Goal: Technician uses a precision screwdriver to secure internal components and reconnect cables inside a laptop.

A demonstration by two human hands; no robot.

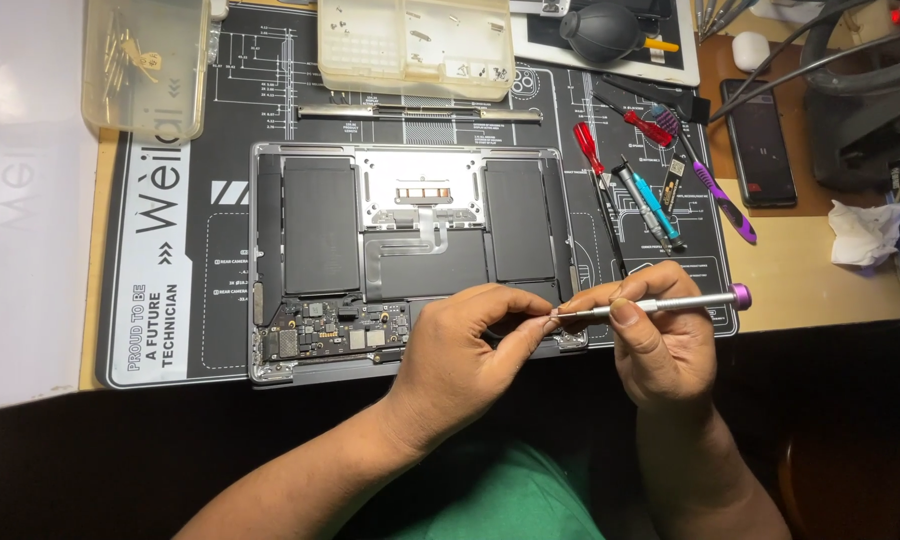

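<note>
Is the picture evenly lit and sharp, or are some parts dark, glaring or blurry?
Head view: the opened laptop and mat are bright and sharp; the bottom foreground falls into near-black shadow; the white surface at the left glares softly; both hands, left and right, look crisp, unblurred.

A wooden table (pixel 800 285) carries a large black work mat (pixel 185 250) printed with white line drawings, covering most of its middle. On the mat lies an opened laptop (pixel 410 260) with its insides showing, and to its right a cluster of small tools (pixel 640 190). At the far edge sit a yellowish plastic box (pixel 145 65) on the left and a clear parts tray (pixel 415 45) with a thin metal strip (pixel 420 113) just near it. Right of the mat lie a dark phone (pixel 760 140) and a crumpled white tissue (pixel 863 232).
</note>
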